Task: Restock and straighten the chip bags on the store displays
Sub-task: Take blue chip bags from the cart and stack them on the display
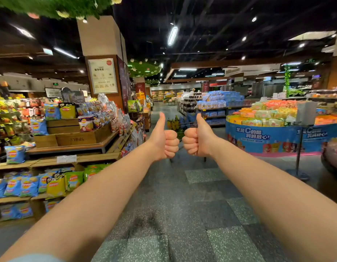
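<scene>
Both arms stretch out over the aisle. My left hand point(165, 141) and my right hand point(197, 141) are each a fist with the thumb up, holding nothing, side by side and apart. Chip bags fill the wooden display point(73, 158) on the left. Blue, yellow and green bags point(56, 186) stand in a row on its low shelf. More bags point(67, 110) sit in wooden crates on top, and one blue bag point(15, 154) stands alone on the middle shelf. Neither hand is near the display.
A round blue promotional stand point(266, 137) with stacked boxes sits to the right, a black sign pole point(298, 152) in front of it. A square pillar point(105, 72) rises behind the chip display. The tiled aisle floor point(182, 195) runs ahead between them.
</scene>
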### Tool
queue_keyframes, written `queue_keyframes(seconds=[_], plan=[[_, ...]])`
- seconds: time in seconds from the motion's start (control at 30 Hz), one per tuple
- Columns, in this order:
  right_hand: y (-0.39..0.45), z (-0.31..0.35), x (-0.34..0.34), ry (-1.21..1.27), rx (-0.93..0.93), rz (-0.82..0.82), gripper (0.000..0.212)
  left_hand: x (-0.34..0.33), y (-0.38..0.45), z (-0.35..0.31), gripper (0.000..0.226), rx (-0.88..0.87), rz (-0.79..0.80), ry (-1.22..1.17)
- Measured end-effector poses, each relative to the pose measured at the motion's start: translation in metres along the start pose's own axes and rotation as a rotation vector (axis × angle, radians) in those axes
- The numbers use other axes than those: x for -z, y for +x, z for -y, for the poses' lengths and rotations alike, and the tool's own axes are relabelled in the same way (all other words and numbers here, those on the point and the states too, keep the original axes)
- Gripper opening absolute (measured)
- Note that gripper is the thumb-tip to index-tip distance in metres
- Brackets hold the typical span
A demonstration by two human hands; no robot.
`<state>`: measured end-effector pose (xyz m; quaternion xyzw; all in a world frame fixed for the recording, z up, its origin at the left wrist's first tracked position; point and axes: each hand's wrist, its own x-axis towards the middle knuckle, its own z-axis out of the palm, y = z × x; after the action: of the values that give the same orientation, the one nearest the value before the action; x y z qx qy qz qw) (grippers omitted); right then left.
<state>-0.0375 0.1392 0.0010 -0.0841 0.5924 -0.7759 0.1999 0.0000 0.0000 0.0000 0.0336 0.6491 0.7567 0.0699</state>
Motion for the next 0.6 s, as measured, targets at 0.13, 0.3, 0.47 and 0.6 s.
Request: queue_keyframes(seconds=[0.13,0.3,0.47,0.6], plan=[[0.064,0.024,0.035,-0.059,0.003,0.016,0.072,-0.009,0.077,-0.010,0.073,-0.009,0.021,0.053],[0.137,0.070,0.072,-0.076,0.011,0.035,0.074,-0.017,0.170,-0.043,0.074,-0.045,0.006,-0.001],[0.214,0.095,0.107,-0.070,0.021,0.042,0.075,-0.001,0.261,-0.042,0.074,-0.014,-0.029,0.016],[0.290,0.091,0.137,-0.084,0.006,0.057,0.076,0.017,0.341,-0.031,0.074,0.004,-0.020,0.008]])
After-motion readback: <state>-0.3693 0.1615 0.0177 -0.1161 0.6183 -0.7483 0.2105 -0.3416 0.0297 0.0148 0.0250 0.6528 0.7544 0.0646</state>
